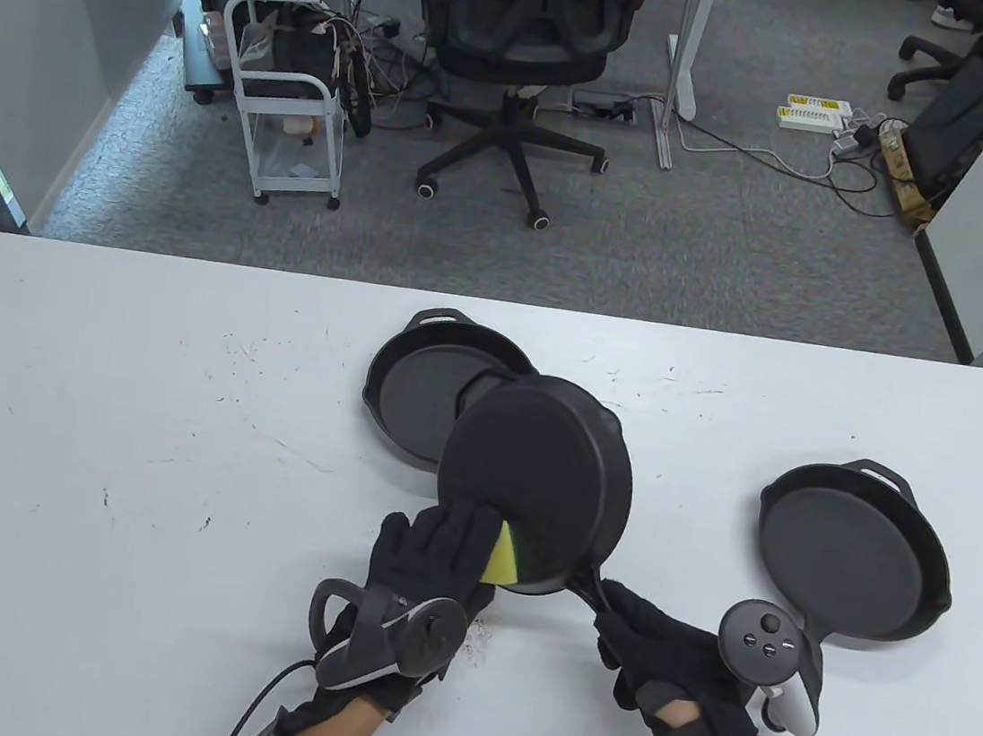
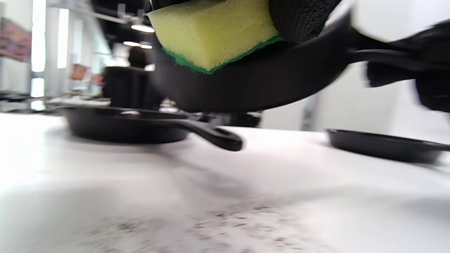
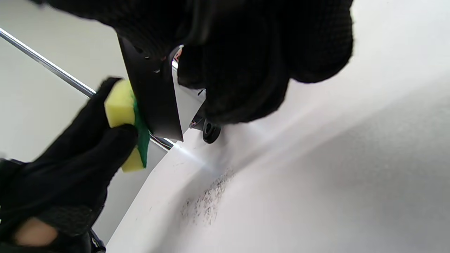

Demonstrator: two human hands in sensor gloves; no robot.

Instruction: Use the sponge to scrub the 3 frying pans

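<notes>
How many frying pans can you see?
3. One pan is lifted and tilted in the right hand; one pan lies behind it; one pan lies at the table's right.

Matt black cast-iron pans [image 1: 535, 482], porous foam sponge [image 1: 504, 560], smooth white table [image 1: 131, 429]

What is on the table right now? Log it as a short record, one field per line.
held pan: cast-iron frying pan, lifted off the table and tilted, underside facing the camera
right hand: grips the held pan's handle
left hand: presses a yellow-and-green sponge against the held pan's lower edge, green side to the metal
far pan: flat on the table, partly hidden behind the held pan
right pan: flat on the table, apart from the others
table: white, dark crumbs near the hands
</notes>
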